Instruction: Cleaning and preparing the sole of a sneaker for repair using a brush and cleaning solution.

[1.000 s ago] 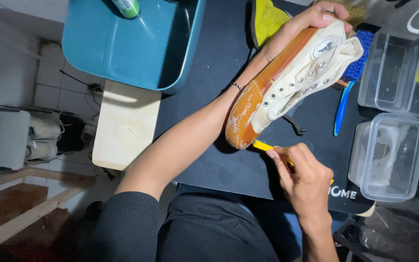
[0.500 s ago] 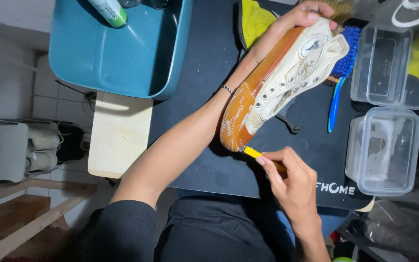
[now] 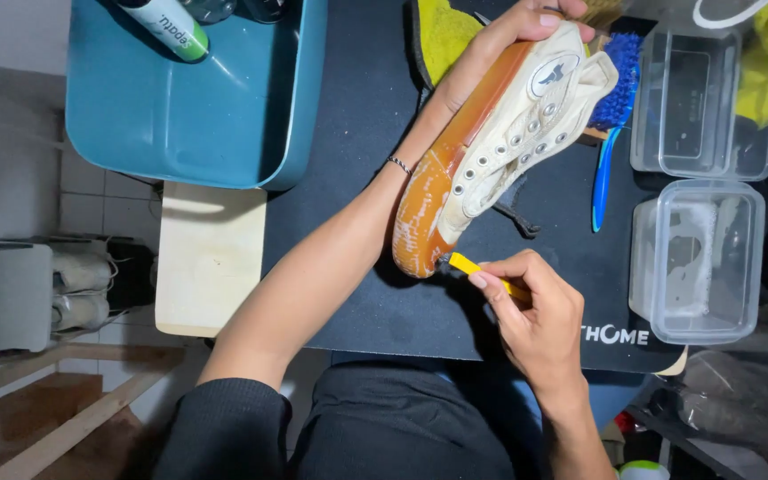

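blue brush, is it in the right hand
No, the blue brush lies on the black mat; the right hand holds a yellow tool.

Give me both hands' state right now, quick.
Left hand: closed around the heel end of the white high-top sneaker, holding it sole-up.
Right hand: closed on a small yellow tool, tip at the toe.

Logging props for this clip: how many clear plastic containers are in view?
2. One clear container at the upper right beside the blue brush, another just below it. More may lie beyond the frame's right edge.
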